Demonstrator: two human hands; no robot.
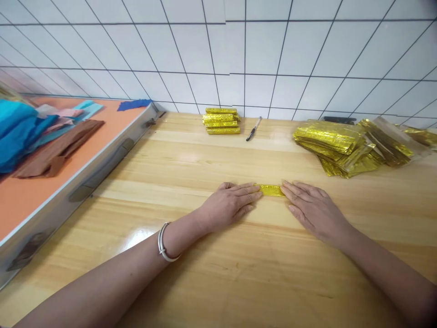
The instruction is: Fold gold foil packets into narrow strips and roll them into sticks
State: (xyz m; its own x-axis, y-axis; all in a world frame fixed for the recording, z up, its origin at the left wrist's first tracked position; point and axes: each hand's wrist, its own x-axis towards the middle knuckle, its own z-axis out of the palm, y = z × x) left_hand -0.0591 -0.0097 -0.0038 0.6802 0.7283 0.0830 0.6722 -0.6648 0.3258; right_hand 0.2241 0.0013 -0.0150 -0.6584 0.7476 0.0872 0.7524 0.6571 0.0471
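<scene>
A narrow folded strip of shiny gold foil paper [272, 190] lies flat on the wooden table [191, 282]. My left hand [230, 203] rests palm down with its fingers stretched over the strip's left end. Over the right end lie the outstretched fingers of my right hand [312, 208]. Only the middle of the strip shows; both ends are hidden under fingertips. Beyond it, against the wall, sits a small stack of similar folded gold strips [221, 121]. To the right is a larger loose pile of flat gold foil sheets [331, 139].
A pen [254, 129] lies between the stack and the pile. Behind the pile is a dark object [339, 120], partly hidden. On the left, an orange-topped surface [112, 132] with a raised edge carries blue fabric-like material [17, 132] and a brown piece [61, 150]. A tiled wall [262, 50] bounds the back.
</scene>
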